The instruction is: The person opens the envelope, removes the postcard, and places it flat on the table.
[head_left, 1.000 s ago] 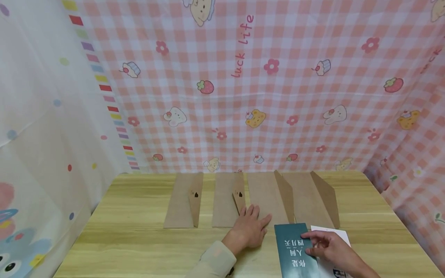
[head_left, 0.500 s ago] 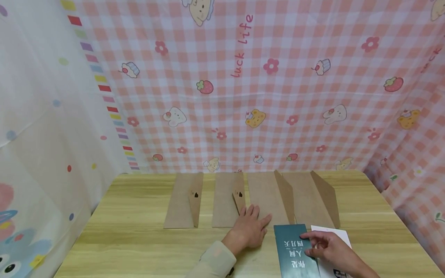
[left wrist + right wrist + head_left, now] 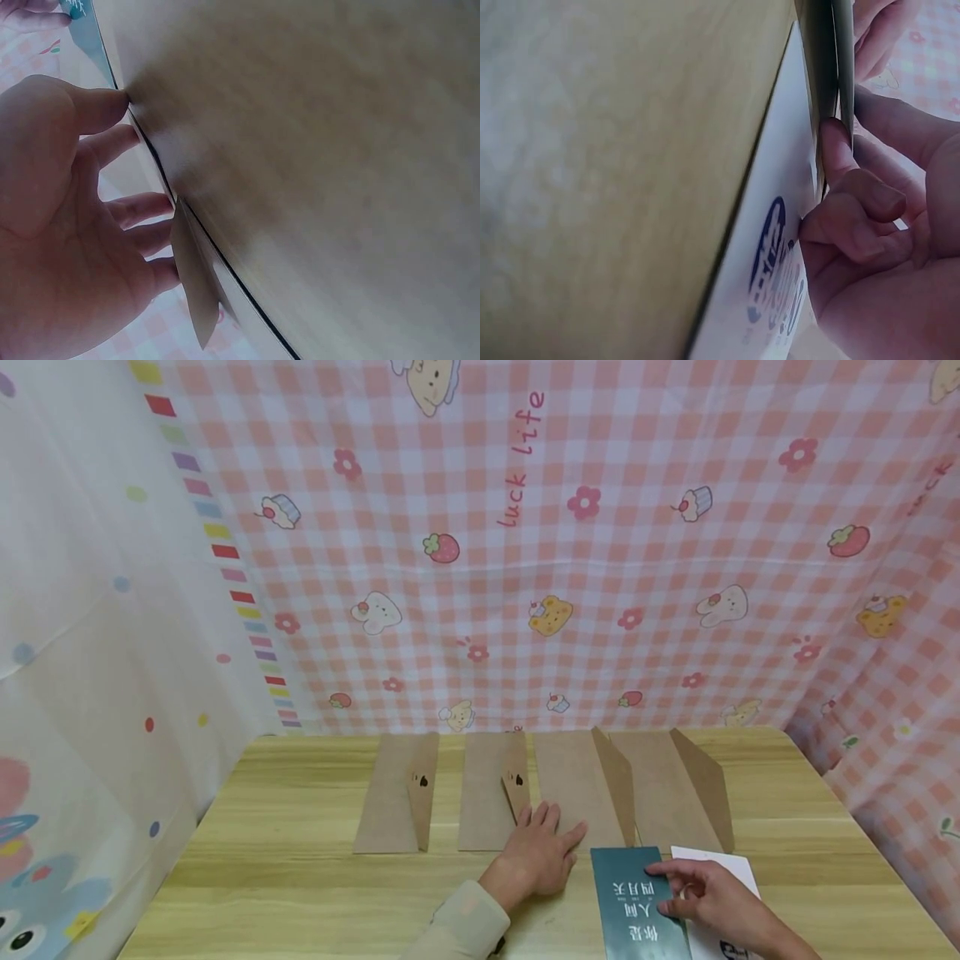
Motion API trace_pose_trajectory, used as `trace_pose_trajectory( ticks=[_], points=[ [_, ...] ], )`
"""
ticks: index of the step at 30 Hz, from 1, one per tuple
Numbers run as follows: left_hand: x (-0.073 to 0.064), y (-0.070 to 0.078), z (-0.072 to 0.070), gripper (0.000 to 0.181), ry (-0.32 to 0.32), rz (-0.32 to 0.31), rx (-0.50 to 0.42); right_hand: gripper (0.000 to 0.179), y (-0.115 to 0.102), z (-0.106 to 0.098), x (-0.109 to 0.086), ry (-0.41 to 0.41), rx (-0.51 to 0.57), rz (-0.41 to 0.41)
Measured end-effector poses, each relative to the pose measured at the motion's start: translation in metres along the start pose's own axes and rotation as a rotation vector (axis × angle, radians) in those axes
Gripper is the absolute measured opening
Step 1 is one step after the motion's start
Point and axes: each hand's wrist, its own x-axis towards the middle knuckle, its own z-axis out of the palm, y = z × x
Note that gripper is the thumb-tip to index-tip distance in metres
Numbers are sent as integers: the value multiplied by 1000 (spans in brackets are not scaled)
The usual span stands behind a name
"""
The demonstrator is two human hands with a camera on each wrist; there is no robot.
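In the head view, a teal card (image 3: 637, 893) with white Chinese characters lies in front of the brown envelopes. My right hand (image 3: 708, 893) pinches its right edge between thumb and a finger; the right wrist view shows the card edge-on between them. Under that hand is a white card (image 3: 769, 240) with a dark blue oval print. My left hand (image 3: 538, 856) rests, fingers spread, over the near end of an envelope (image 3: 573, 777) whose flap stands open. One fingertip is close to the dark-marked flap of the envelope (image 3: 483, 793) to its left.
A further envelope (image 3: 390, 793) with a folded flap lies at the left of the row. At the right lies another envelope (image 3: 652, 777) with its flap opened out. The wooden table (image 3: 285, 877) meets a pink checked cloth (image 3: 480, 568) behind.
The teal card has slid slightly toward me in my right hand's pinch. My left hand has stayed in place.
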Motion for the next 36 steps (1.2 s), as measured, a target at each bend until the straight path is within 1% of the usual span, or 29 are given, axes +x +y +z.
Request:
trace_pose_trajectory(
  ticks=[6,12,18,23,29,34,36],
  points=[
    [1,-1,0,50,2,2,-2,56,0,-1,5,-31,-10,-49],
    [0,-2,-1,50,-6,3,-7,57,-1,-1,8,-55,-7,-56],
    [0,-1,-1,51,-16,1,-17,56,-2,-1,9,-85,-33,-80],
    [-1,-2,-1,51,-16,2,-25,55,-3,-1,11,-103,-43,-72],
    [-1,-1,-2,51,-19,5,-25,56,-3,-2,11,-116,-53,-88],
    [-1,-1,-2,51,-18,6,-24,56,-5,-2,12,-122,-66,-71],
    [-1,-1,-2,51,-22,5,-27,56,-6,-2,12,-121,-75,-88]
  ],
)
